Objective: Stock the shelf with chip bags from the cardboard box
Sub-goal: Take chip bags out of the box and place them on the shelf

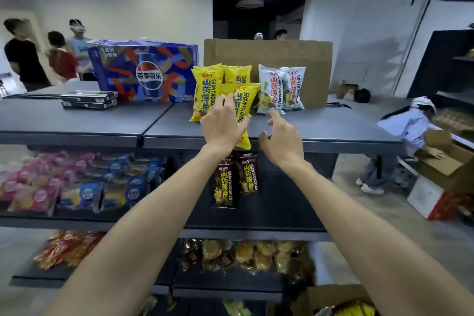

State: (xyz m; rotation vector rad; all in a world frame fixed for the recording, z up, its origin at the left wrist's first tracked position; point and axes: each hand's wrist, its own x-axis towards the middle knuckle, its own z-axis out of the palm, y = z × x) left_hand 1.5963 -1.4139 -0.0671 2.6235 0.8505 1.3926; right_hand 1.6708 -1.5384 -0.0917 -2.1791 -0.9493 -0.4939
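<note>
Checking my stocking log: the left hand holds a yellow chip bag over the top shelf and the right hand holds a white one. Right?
Not quite. The head view shows the right hand open and holding nothing; the white bags stand untouched on the top shelf. The left hand does hold a yellow bag.
</note>
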